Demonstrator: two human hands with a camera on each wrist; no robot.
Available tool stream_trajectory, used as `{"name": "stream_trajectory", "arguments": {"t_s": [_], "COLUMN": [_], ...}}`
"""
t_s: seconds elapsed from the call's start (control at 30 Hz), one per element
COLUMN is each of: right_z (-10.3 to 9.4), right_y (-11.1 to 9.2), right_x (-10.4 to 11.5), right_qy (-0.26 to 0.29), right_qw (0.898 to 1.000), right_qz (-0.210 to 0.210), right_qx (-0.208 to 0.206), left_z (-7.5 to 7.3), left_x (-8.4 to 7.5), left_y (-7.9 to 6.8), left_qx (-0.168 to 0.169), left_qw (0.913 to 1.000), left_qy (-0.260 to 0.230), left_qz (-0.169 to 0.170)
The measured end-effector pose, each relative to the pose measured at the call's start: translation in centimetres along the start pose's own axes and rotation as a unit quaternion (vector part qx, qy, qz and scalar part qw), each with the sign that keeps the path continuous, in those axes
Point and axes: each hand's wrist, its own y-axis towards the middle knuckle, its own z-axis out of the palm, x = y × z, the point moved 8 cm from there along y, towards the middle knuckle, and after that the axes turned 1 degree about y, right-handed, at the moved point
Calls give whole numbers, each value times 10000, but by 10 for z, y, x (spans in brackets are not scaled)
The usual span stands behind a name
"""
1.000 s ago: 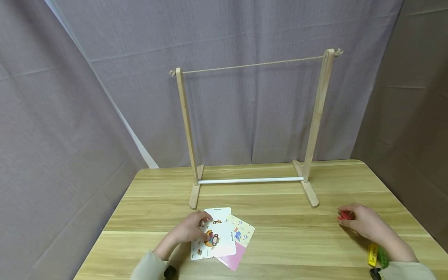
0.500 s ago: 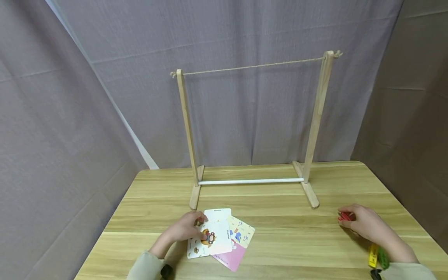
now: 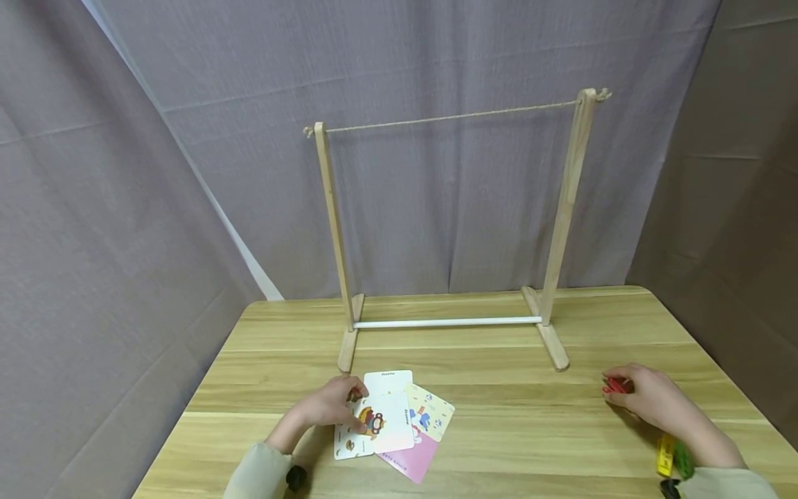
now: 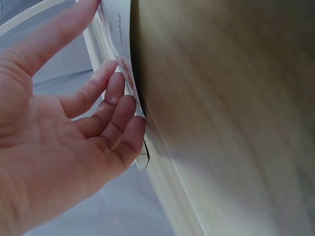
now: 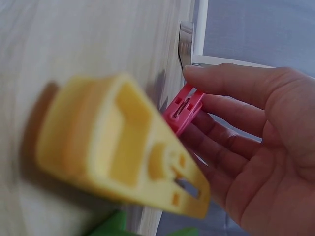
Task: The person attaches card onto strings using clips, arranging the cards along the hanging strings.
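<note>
My left hand [image 3: 329, 405] rests on a white card [image 3: 397, 409] with a cartoon monkey, its thumb and fingertips touching the surface. Another white card [image 3: 388, 380] shows beyond it, and a yellow-and-pink card [image 3: 414, 461] lies partly under both. In the left wrist view the fingers [image 4: 91, 93] bend loosely against the card [image 4: 117, 24], just above the tabletop. On the right side, my right hand [image 3: 657, 398] pinches a red plastic clothespin [image 5: 183, 110] between thumb and fingers, low over the table.
Near my right wrist lie a yellow clothespin [image 3: 664, 455] and a green clothespin [image 3: 684, 461]. A wooden stand with two posts [image 3: 564, 215] carries a taut rope [image 3: 455, 118] across its top and a white bar [image 3: 445, 322] low down. Grey curtains [image 3: 399, 208] enclose the table.
My left hand has slid the top white card slightly left over the others, baring more of the yellow-and-pink card. The right hand keeps its place with the red clothespin.
</note>
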Motion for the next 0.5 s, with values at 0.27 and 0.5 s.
{"name": "stream_trajectory", "arguments": {"t_s": [0.27,0.5], "right_z": [-1,-1], "right_y": [0,-2], "right_x": [-2,-4], "right_qy": [40,145], "right_qw": [10000,9998], "right_qz": [-13,53], "right_qx": [-83,-111], "left_z": [0,0], "left_x": [1,2], "left_y": [3,5], "left_qx": [35,97], "left_qw": [9998,9999], "left_qy": [151,90], "left_qz": [-96,-101]}}
